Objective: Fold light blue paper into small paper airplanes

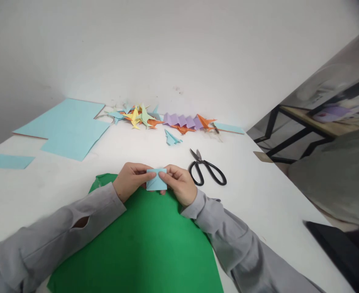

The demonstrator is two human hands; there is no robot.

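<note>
A small folded square of light blue paper is held up between my two hands, with crease lines showing on its face. My left hand pinches its left side, thumb on the front. On the right side my right hand grips it the same way, thumb near the top middle. Both hands are just above the far end of a green sheet. Black-handled scissors lie to the right of my right hand, blades partly apart and pointing away. The fingers behind the paper are mostly hidden.
Light blue sheets are piled at the back left, near a small blue strip. Folded paper figures, a pleated purple paper and a blue paper plane lie along the wall. A dark flat object is at the right edge.
</note>
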